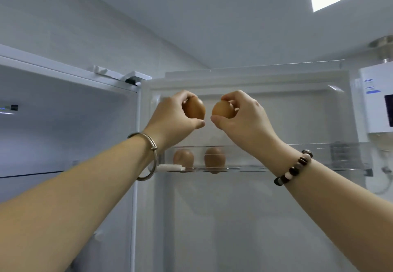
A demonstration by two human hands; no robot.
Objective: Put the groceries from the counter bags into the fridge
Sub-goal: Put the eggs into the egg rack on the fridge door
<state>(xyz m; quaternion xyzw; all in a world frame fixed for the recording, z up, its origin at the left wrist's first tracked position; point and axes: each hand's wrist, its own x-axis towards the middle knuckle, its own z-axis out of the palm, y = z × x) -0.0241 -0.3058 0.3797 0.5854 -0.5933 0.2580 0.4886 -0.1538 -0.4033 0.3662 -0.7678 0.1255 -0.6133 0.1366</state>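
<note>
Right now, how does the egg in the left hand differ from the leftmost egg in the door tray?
The held egg is gripped by the left hand above the door tray; the leftmost tray egg sits in it, untouched. The held egg is partly hidden by fingers; the tray egg shows through the tray's clear front. Both are brown.

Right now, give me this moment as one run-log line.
phase: placing eggs | left hand: holds left egg | right hand: holds right egg | door shelf: two shelved eggs | fridge door: open
</note>
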